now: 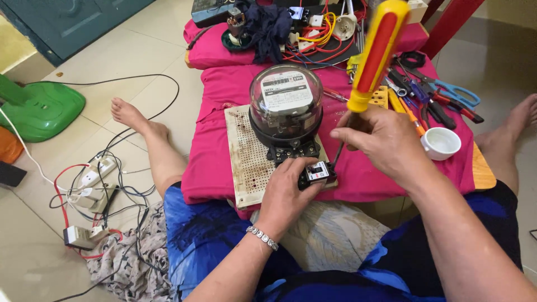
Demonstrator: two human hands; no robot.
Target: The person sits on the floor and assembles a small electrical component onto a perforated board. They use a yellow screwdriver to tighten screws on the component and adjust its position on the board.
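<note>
Your left hand (285, 193) pinches a small black terminal block (316, 172) at the near edge of the perforated cream board (243, 162). Just beyond it: a glass-domed black electricity meter (285, 106). Your right hand (380, 142) grips a yellow-and-red-handled screwdriver (373, 56), tip beside the block. Right of that hand: a white ceramic cup (441, 143).

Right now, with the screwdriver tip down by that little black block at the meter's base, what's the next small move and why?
Probably seat the tip squarely before turning. The right hand grips the yellow-and-red screwdriver, which leans to the right, its shaft reaching the small black block that the left hand steadies on the perforated board. Whether the tip sits in a screw cannot be seen.
</note>
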